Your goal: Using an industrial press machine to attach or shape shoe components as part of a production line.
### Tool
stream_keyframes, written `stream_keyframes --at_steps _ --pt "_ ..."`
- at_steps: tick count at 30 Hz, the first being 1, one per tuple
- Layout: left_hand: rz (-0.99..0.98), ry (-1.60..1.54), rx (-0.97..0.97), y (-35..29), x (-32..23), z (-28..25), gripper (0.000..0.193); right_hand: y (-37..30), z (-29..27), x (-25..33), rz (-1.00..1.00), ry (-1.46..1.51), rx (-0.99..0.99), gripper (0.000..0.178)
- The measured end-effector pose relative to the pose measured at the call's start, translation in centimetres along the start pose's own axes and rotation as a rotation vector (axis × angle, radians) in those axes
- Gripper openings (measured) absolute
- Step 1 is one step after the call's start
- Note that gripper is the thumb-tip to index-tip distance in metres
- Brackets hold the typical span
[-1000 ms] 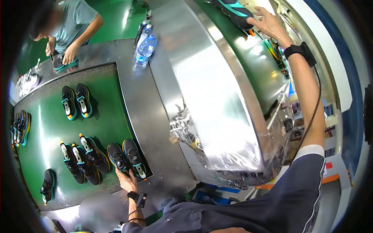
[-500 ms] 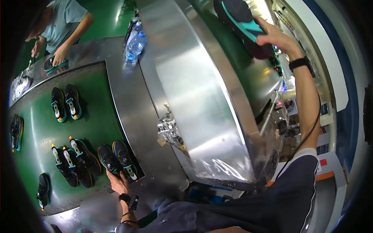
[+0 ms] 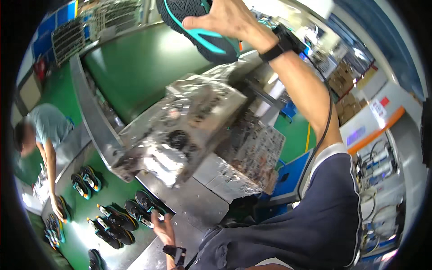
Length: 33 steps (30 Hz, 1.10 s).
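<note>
My right hand point(image 3: 225, 20), raised at the top, is closed around a black shoe point(image 3: 208, 42) with teal stripes; part of its treaded sole shows, and the picture cuts off one end. Low down, my left hand point(image 3: 164, 228) has its fingers apart at the near end of a pair of black shoes point(image 3: 145, 201) on a green belt point(image 3: 74, 245). Whether the fingertips press on a shoe is hard to tell. More black shoes point(image 3: 116, 219) with pale tongues and orange tabs lie left of that pair, and another pair point(image 3: 85, 181) sits farther off.
A foil-wrapped machine housing point(image 3: 180, 121) stands mid-view, between the shoe belt and another green belt point(image 3: 139, 63) beyond. A steel edge point(image 3: 195, 202) borders the belt. At far left a co-worker point(image 3: 51, 128) reaches to a shoe point(image 3: 63, 209). A cable point(image 3: 330, 103) runs along my right arm.
The view has swung, bringing the foil-covered housing and far belt into sight. My right hand still grips the raised shoe. The co-worker's hand has gone to a shoe on the belt.
</note>
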<state>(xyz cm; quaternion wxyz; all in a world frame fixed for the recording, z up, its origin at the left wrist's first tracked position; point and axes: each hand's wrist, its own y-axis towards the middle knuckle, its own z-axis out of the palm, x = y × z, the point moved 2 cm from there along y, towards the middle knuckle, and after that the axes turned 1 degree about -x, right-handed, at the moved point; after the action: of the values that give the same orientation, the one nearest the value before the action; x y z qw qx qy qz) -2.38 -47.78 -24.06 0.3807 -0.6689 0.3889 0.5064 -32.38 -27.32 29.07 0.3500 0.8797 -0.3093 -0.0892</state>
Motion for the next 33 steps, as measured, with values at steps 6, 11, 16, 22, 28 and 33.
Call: stream_keyframes --at_steps 6,11,16,22,28,33 --pt "0.240 -0.662 0.813 -7.0 -21.7 13.8 0.072 -19.8 -11.3 4.5 -0.078 -0.244 -0.388 0.079" --pt "0.775 -0.845 0.945 -14.2 -34.1 25.5 0.099 -35.6 -16.6 9.0 0.390 -0.520 -0.418 0.089" --pt "0.375 -0.843 1.298 -25.8 -33.5 34.8 0.073 -51.5 -24.2 12.2 0.655 -0.933 -0.465 0.066" --pt "0.090 -0.502 1.854 -43.0 -28.6 43.6 0.050 -75.4 -30.9 23.6 1.348 0.189 -1.158 0.056" --pt "-0.020 -0.299 2.146 -59.6 -25.4 46.6 0.062 -86.3 -31.1 31.1 1.515 -0.029 -1.668 0.051" --pt "0.325 0.047 2.334 -69.8 -22.1 56.1 0.059 -92.7 -35.4 37.4 1.644 -0.524 -1.776 0.051"
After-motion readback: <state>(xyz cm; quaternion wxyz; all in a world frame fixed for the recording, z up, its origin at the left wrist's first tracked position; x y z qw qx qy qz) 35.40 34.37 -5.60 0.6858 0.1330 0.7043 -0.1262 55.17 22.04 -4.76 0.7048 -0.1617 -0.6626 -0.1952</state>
